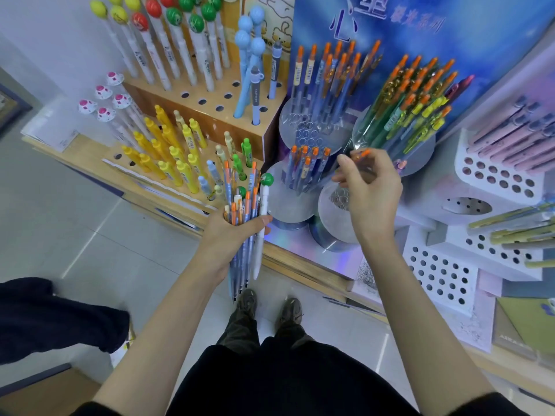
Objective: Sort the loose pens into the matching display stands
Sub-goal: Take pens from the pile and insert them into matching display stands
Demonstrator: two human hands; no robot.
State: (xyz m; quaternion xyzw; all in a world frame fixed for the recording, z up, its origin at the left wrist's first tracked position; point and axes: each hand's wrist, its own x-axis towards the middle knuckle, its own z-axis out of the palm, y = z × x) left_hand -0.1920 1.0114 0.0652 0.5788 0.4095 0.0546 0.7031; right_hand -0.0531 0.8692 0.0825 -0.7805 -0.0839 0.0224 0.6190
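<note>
1. Right of centre in the frame, my right hand (371, 190) pinches one orange-capped pen (360, 154) between thumb and curled fingers. It is just above the gap between the clear round stands. The pen is blurred, so I cannot tell its barrel colour.
2. At lower centre my left hand (234, 235) is wrapped round the bundle of loose pens (241, 205), caps up and tips down. Most are orange-capped, and one white pen with a green ball top (266, 179) lies against my thumb.
3. To do this step well, I think I should check barrel colour first. The centre stand (285, 202) holds blue barrels with orange caps, and the taller stand (426, 148) to the upper right holds green and yellow ones. Then I would bring the pen upright over a free hole and let it slide in, because the neighbours lean and crowd each other.
4. These stands are glossy clear acrylic drums with drilled tops, and their holes are hard to read against the shiny blue backboard. The low drum (333, 214) under my right hand shows its holes only faintly.
5. Further out, a stepped wooden stand (216, 99) fills the upper left, and smooth yellow plastic pens (168, 157) stand below it. White perforated stands (464, 151) at the right edge carry pastel pink pens.
</note>
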